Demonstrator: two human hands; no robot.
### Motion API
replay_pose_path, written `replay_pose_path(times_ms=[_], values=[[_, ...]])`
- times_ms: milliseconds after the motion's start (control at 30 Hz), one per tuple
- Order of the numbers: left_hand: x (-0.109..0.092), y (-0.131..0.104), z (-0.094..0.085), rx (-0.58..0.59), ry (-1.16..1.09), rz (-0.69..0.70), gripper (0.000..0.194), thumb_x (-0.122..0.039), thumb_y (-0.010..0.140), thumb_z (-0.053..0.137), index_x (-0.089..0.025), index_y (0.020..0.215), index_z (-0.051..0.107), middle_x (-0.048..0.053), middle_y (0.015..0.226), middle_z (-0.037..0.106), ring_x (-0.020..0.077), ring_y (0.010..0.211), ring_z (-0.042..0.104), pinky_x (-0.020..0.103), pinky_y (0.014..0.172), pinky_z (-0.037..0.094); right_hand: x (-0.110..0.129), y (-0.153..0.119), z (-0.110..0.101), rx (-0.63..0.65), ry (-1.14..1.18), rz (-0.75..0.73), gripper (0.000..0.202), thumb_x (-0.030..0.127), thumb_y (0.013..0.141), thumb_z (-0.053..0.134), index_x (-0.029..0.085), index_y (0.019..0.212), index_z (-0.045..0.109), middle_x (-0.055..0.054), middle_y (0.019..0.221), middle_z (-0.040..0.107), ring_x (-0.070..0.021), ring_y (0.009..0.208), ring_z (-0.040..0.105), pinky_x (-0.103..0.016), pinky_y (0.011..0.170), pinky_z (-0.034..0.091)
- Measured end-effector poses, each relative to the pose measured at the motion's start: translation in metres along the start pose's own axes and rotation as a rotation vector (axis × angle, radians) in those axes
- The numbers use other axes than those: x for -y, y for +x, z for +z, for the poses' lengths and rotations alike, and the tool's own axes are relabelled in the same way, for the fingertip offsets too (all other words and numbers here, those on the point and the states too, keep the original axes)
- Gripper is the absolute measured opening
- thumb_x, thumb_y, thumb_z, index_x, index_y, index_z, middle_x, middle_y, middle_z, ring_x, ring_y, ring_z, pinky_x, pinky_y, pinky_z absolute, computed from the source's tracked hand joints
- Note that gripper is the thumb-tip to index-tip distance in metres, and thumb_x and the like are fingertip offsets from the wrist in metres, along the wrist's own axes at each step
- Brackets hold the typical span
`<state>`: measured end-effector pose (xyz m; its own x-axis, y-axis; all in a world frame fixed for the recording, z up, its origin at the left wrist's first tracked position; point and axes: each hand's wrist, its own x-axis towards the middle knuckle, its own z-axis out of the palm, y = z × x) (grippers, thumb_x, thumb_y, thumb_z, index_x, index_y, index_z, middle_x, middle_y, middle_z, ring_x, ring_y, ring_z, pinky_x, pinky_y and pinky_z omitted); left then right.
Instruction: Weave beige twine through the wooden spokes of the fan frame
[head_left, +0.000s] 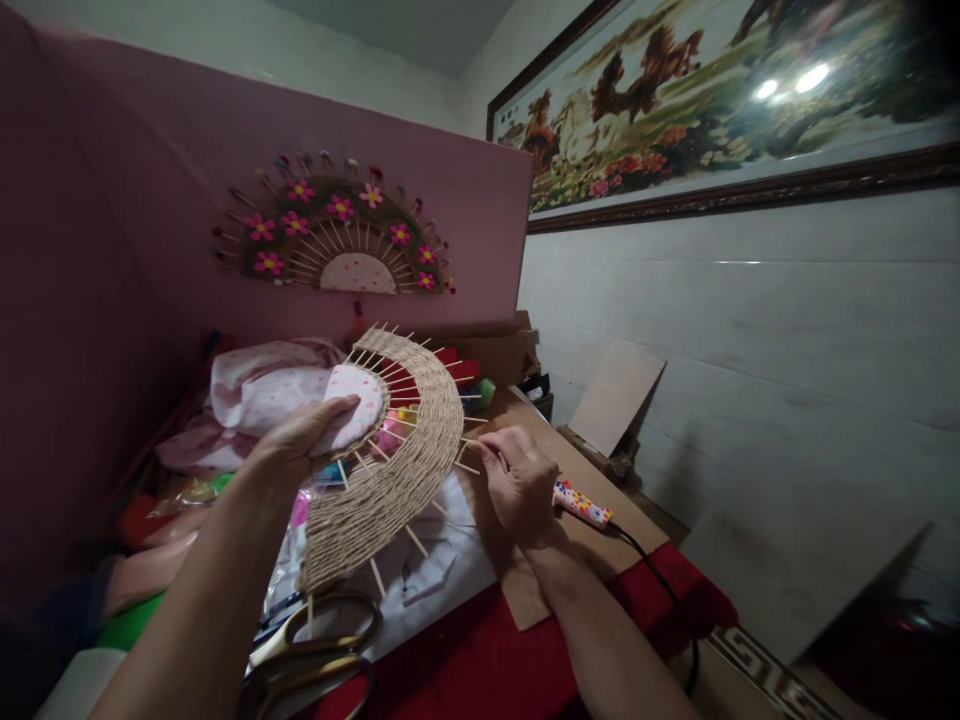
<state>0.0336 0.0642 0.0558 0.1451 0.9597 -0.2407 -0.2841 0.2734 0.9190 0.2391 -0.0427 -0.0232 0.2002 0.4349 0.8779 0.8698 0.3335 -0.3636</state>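
While left hand (304,430) has a snug grip on the woven fan (437,410), right hand (519,472) pinches a stick (469,441) at its edge.

A craft corner, most likely in a home: there's a framed horse picture (637,110) on the pale wall (750,310), a flowered fan (358,273) up against a pink board (487,235), and a woven fan (439,430) over a red-covered table (465,660), scissors (334,643) and bundled cloth (262,390) close by.

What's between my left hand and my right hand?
The fan, as the head view shows: your left hand holds its spotted base, its woven band lies between, and your right hand is at the stick tips.
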Motion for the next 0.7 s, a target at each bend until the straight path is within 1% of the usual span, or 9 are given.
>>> replay_pose_path(times_ms=[100,133,200,267,467,567,700], values=[[0.002,0.005,-0.004,0.079,0.112,0.042,0.01,-0.008,0.072,0.059,-0.006,0.081,0.063,0.011,0.056,0.067,0.019,0.04,0.06,0.027,0.036,0.052,0.003,0.0,0.0,0.035,0.027,0.011,0.011,0.027,0.084,0.054,0.021,0.081,0.063,-0.004,0.077,0.06,-0.0143,0.073,0.056,-0.025,0.065,0.041],[0.002,0.006,-0.005,0.077,0.116,0.048,0.011,-0.008,0.071,0.06,-0.006,0.081,0.063,0.01,0.056,0.067,0.0187,0.039,0.06,0.026,0.036,0.051,0.003,0.0,0.0,0.037,0.038,0.02,0.011,0.026,0.084,0.054,0.021,0.081,0.064,-0.004,0.078,0.06,-0.0144,0.074,0.056,-0.026,0.066,0.041],[0.003,0.006,-0.007,0.072,0.097,0.043,0.013,-0.008,0.071,0.06,-0.007,0.083,0.063,0.011,0.057,0.067,0.0187,0.04,0.061,0.025,0.037,0.052,0.003,0.001,0.0,0.025,0.065,0.044,0.012,0.025,0.083,0.053,0.021,0.082,0.064,-0.004,0.078,0.06,-0.0147,0.074,0.056,-0.026,0.067,0.042],[0.003,0.007,-0.008,0.082,0.091,0.035,0.013,-0.009,0.071,0.06,-0.006,0.083,0.063,0.012,0.059,0.068,0.0202,0.043,0.062,0.027,0.04,0.053,0.001,0.003,0.0,0.015,0.107,0.079,0.012,0.024,0.083,0.053,0.021,0.081,0.064,-0.004,0.077,0.06,-0.0149,0.074,0.055,-0.026,0.066,0.042],[0.006,0.014,-0.015,0.14,0.108,0.054,0.017,-0.01,0.069,0.062,-0.006,0.085,0.064,0.013,0.062,0.068,0.0202,0.048,0.064,0.028,0.046,0.056,-0.004,0.009,-0.002,0.056,0.261,0.164,0.01,0.024,0.077,0.06,0.02,0.07,0.064,-0.002,0.071,0.061,-0.014,0.069,0.056,-0.025,0.062,0.042],[0.006,0.017,-0.018,0.157,0.07,0.043,0.019,-0.009,0.069,0.062,-0.006,0.087,0.063,0.012,0.063,0.068,0.0209,0.049,0.064,0.03,0.049,0.057,-0.001,0.009,-0.003,0.067,0.317,0.181,0.011,0.025,0.078,0.059,0.02,0.07,0.065,-0.001,0.07,0.063,-0.0139,0.067,0.057,-0.025,0.063,0.042],[0.005,0.019,-0.018,0.165,0.0,0.004,0.018,-0.009,0.07,0.06,-0.005,0.088,0.062,0.014,0.063,0.068,0.0223,0.049,0.064,0.031,0.048,0.057,0.003,0.003,0.0,0.105,0.448,0.259,0.016,0.029,0.079,0.056,0.018,0.073,0.066,0.0,0.065,0.062,-0.013,0.06,0.055,-0.023,0.057,0.041]])
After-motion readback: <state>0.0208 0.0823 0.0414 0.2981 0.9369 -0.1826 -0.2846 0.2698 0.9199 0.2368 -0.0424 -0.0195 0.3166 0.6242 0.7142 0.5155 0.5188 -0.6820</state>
